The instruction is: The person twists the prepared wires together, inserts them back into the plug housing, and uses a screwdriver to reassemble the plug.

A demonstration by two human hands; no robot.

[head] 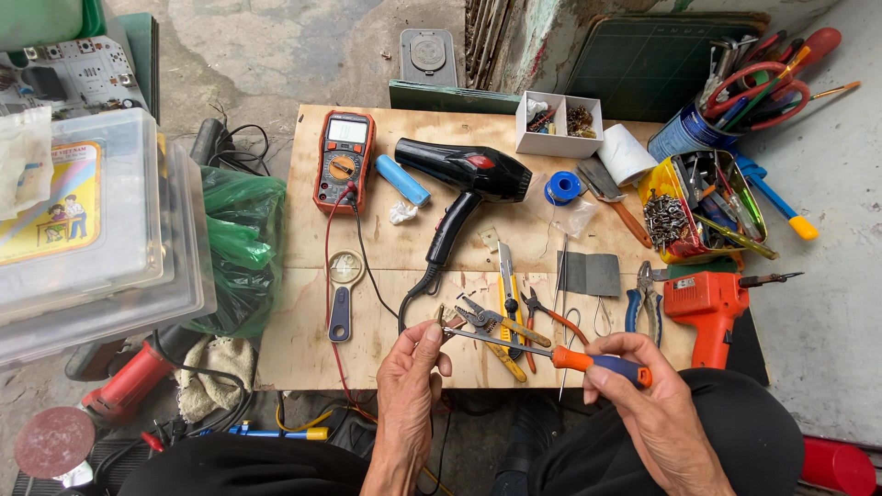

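My left hand (pixel 411 372) pinches a small metal part (pixel 442 321) between thumb and fingers, just above the front edge of the wooden board (pixel 386 248). My right hand (pixel 643 390) grips a screwdriver (pixel 588 361) by its orange and blue handle. Its thin shaft runs left, and the tip meets the small part. Pliers (pixel 491 323) and cutters (pixel 542 312) lie on the board just behind the shaft.
On the board lie a black hair dryer (pixel 464 179), an orange multimeter (pixel 344 161) with its leads, a magnifier (pixel 342 294), blue-handled pliers (pixel 645 303), an orange glue gun (pixel 712 308) and a tray of screws and tools (pixel 707 207). Clear plastic boxes (pixel 92 230) and a red grinder (pixel 124 386) sit left.
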